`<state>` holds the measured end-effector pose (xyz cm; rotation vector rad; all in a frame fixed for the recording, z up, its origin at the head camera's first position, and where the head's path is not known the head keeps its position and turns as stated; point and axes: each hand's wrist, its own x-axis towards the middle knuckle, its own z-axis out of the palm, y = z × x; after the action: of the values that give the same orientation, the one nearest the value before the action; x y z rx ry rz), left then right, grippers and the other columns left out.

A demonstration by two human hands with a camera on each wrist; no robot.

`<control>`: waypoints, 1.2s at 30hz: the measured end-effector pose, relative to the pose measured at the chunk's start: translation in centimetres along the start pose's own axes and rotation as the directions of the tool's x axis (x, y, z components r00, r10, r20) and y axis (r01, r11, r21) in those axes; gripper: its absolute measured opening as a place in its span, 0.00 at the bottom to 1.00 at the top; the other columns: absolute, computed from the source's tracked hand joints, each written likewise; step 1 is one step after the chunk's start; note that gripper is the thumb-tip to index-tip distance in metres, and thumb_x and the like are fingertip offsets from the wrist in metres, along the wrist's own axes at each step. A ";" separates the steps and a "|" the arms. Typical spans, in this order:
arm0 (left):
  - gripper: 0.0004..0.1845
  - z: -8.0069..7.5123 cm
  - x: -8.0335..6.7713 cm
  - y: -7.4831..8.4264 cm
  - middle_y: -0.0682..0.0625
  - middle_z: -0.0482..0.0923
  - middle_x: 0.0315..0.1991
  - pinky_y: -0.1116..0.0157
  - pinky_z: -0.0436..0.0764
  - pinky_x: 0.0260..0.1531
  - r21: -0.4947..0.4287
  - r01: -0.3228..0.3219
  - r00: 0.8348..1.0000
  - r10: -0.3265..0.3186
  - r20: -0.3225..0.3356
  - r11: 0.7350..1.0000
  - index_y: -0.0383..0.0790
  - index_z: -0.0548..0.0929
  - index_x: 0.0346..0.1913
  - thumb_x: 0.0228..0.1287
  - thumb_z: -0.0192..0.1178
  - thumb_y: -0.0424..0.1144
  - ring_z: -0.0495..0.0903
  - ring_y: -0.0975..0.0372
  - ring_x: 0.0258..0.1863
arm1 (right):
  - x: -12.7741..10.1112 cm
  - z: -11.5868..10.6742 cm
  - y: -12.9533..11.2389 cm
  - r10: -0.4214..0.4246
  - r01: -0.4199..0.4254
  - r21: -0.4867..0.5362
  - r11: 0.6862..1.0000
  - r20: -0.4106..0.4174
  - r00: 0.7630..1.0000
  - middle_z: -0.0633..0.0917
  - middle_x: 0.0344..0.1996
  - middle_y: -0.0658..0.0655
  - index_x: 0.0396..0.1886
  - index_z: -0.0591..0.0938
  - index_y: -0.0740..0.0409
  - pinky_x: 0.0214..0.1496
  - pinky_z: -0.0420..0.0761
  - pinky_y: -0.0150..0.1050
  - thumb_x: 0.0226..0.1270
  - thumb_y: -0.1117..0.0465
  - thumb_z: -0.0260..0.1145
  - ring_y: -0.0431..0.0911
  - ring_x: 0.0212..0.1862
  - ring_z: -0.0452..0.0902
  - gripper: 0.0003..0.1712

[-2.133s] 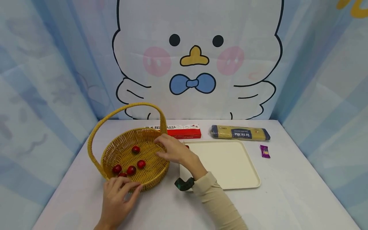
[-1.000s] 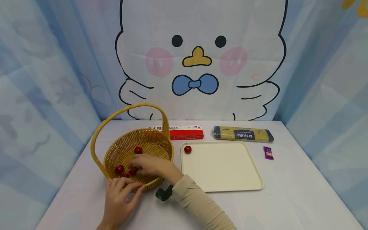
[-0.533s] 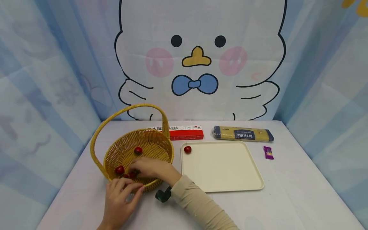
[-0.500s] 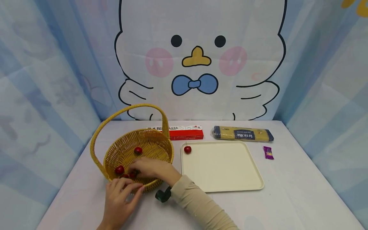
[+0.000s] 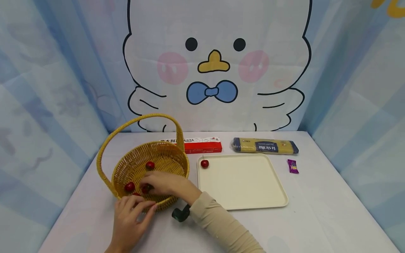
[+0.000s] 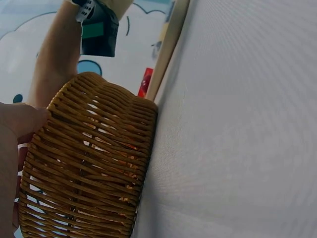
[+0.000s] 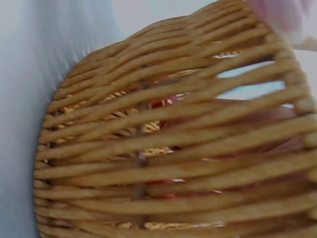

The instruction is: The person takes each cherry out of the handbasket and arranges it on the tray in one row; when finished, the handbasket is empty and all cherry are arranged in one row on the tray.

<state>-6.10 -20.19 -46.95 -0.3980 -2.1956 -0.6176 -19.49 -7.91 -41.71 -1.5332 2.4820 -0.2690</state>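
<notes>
Cherries (image 5: 129, 187) sit in the basket (image 5: 134, 160) (two partly hidden by the hands (image 5: 164, 183)).

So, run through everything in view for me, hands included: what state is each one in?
Basket: upright, handle raised, cherries inside
Left hand: holding the basket's near rim
Right hand: inside the basket, at a cherry; grip unclear
Tray: flat, one stemmed cherry on it
Red-and-white box: lying flat, partly hidden
Yellow packet: lying flat
Purple packet: lying flat, looks sealed
</notes>
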 end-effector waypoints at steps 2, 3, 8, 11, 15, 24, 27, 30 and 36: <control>0.30 0.0 0.0 0.0 0.52 0.76 0.29 0.60 0.58 0.42 0.003 0.005 1.000 -0.005 0.006 1.000 0.42 0.89 0.29 0.74 0.51 0.61 0.68 0.58 0.34 | -0.3 -0.3 0.0 0.011 -0.011 -0.002 1.000 -0.012 1.000 0.80 0.58 0.43 0.62 0.79 0.42 0.63 0.75 0.28 0.72 0.54 0.66 0.34 0.58 0.77 0.20; 0.29 0.0 0.0 0.0 0.52 0.76 0.29 0.60 0.58 0.42 0.002 0.002 1.000 -0.002 0.004 1.000 0.42 0.89 0.29 0.74 0.51 0.61 0.69 0.58 0.33 | -0.5 -0.5 0.1 0.016 -0.016 -0.002 1.000 -0.019 1.000 0.80 0.58 0.44 0.63 0.79 0.42 0.63 0.75 0.28 0.72 0.54 0.66 0.34 0.58 0.77 0.21; 0.28 0.1 0.1 -0.1 0.52 0.76 0.29 0.60 0.59 0.42 -0.004 -0.028 0.999 0.027 -0.020 1.000 0.42 0.89 0.28 0.74 0.52 0.60 0.69 0.58 0.33 | -1.6 -1.2 0.6 0.014 -0.012 0.022 1.000 -0.069 0.998 0.79 0.57 0.45 0.63 0.79 0.43 0.64 0.74 0.28 0.71 0.54 0.67 0.36 0.57 0.76 0.22; 0.27 0.1 0.2 0.0 0.52 0.77 0.28 0.61 0.58 0.42 -0.004 -0.046 0.998 0.046 -0.041 0.999 0.42 0.89 0.28 0.73 0.54 0.59 0.69 0.58 0.32 | -2.4 -1.7 1.1 0.012 -0.007 0.039 0.999 -0.108 0.994 0.78 0.58 0.47 0.63 0.80 0.45 0.64 0.74 0.28 0.71 0.56 0.67 0.37 0.58 0.76 0.22; 0.27 0.1 0.3 0.1 0.52 0.77 0.28 0.62 0.58 0.42 -0.003 -0.051 0.998 0.050 -0.047 0.999 0.42 0.89 0.28 0.73 0.54 0.59 0.69 0.58 0.32 | -3.5 -2.3 1.8 0.018 -0.006 0.079 0.997 -0.156 0.988 0.78 0.57 0.48 0.62 0.81 0.47 0.63 0.74 0.27 0.70 0.58 0.68 0.38 0.57 0.75 0.21; 0.30 -0.1 0.1 0.1 0.52 0.76 0.29 0.61 0.57 0.42 0.006 0.016 1.000 -0.016 0.022 1.000 0.41 0.89 0.29 0.73 0.51 0.62 0.68 0.58 0.33 | -6.2 -3.3 3.6 0.078 -0.035 0.182 0.983 -0.240 0.968 0.78 0.56 0.49 0.60 0.82 0.50 0.60 0.78 0.30 0.69 0.59 0.68 0.40 0.54 0.76 0.20; 0.31 -0.1 0.1 0.1 0.52 0.76 0.29 0.61 0.57 0.42 0.008 0.025 0.999 -0.025 0.030 1.000 0.41 0.90 0.29 0.73 0.51 0.62 0.68 0.58 0.34 | -7.1 -3.5 4.1 0.106 -0.052 0.207 0.977 -0.260 0.960 0.78 0.56 0.50 0.60 0.82 0.50 0.61 0.78 0.32 0.69 0.59 0.68 0.42 0.56 0.76 0.20; 0.30 -0.1 0.1 0.1 0.52 0.77 0.29 0.61 0.57 0.42 0.006 0.032 0.999 -0.032 0.032 0.999 0.41 0.90 0.29 0.73 0.51 0.62 0.68 0.58 0.34 | -7.9 -3.6 4.7 0.124 -0.061 0.221 0.973 -0.285 0.950 0.79 0.56 0.51 0.59 0.83 0.51 0.59 0.79 0.31 0.69 0.60 0.68 0.42 0.55 0.77 0.19; 0.31 -0.1 -0.1 0.1 0.52 0.77 0.29 0.61 0.57 0.41 0.006 0.036 0.999 -0.036 0.029 0.999 0.41 0.90 0.29 0.73 0.50 0.62 0.68 0.58 0.34 | -9.5 -3.8 6.0 0.162 -0.064 0.280 0.958 -0.341 0.926 0.80 0.53 0.51 0.58 0.83 0.53 0.52 0.82 0.36 0.69 0.62 0.68 0.42 0.48 0.77 0.18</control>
<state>-5.93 -20.11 -46.94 -0.3675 -2.2357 -0.6284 -21.52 3.45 -38.80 -1.3200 2.6520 -0.8985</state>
